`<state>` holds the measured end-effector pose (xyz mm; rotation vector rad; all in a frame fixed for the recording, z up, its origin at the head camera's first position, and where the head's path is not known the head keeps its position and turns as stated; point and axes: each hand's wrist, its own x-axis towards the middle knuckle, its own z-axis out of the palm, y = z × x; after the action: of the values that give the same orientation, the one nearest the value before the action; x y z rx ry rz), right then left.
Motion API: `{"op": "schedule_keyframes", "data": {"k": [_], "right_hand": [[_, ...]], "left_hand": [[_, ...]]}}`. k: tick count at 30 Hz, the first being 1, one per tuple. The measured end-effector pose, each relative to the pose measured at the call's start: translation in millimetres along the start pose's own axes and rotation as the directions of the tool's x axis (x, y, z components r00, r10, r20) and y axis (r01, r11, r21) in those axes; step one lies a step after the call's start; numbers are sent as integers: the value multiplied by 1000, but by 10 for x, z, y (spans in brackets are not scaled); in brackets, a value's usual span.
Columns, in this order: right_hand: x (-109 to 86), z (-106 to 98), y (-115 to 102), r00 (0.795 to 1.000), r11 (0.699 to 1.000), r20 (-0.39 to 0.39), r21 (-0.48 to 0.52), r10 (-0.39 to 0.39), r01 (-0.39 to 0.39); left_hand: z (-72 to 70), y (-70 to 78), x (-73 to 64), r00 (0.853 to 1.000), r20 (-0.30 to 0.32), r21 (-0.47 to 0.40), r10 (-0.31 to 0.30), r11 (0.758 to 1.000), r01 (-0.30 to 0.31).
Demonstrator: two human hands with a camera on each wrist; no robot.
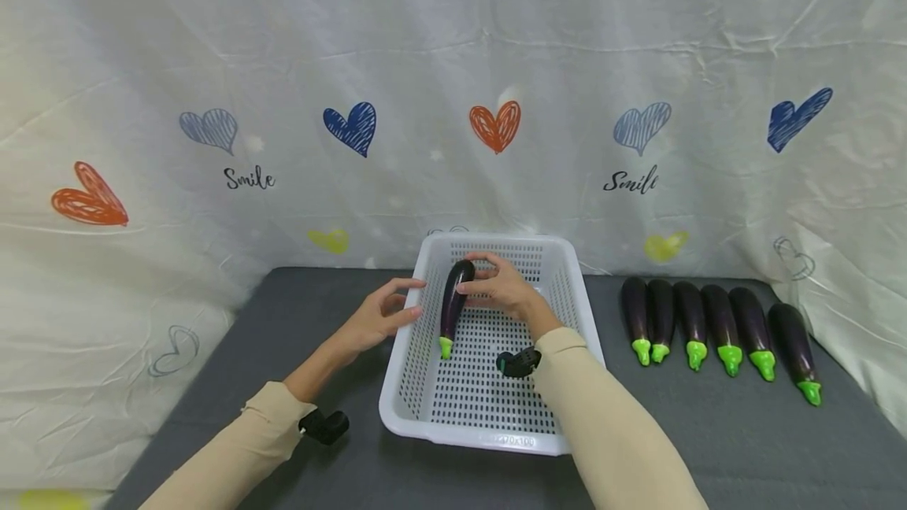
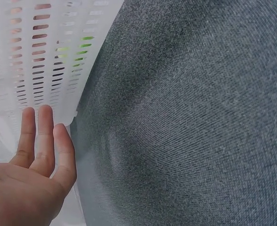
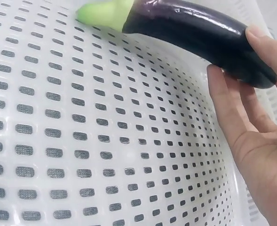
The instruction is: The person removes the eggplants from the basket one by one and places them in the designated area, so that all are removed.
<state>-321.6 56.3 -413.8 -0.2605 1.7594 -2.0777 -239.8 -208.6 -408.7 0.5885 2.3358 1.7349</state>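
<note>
An eggplant, dark purple with a bright green stem, is inside a white perforated plastic basket, towards its left side. My right hand reaches into the basket and holds the eggplant near its rounded end, thumb and fingers on either side, as the right wrist view shows with the same eggplant. At the basket's left rim is my left hand, its fingers spread and touching or nearly touching the wall. In the left wrist view the left hand has extended fingers beside the slotted basket wall.
Several more eggplants lie in a row on the dark grey cloth right of the basket, stems towards me. Behind the table hangs a pale curtain printed with hearts. Each wrist carries a small black camera.
</note>
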Motion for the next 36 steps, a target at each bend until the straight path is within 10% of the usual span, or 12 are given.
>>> {"op": "schedule_keyframes", "data": {"k": [20,36], "right_hand": [[-48,-72,-329,996,995,73,-77,-56,61],[-303,-114,-1075,971,962,115,-151,-210,226]], "left_hand": [[-1,15,21,1000,11,23,19,1000,-19],[-10,60,-7,1000,-14,31,-8,999,9]]}}
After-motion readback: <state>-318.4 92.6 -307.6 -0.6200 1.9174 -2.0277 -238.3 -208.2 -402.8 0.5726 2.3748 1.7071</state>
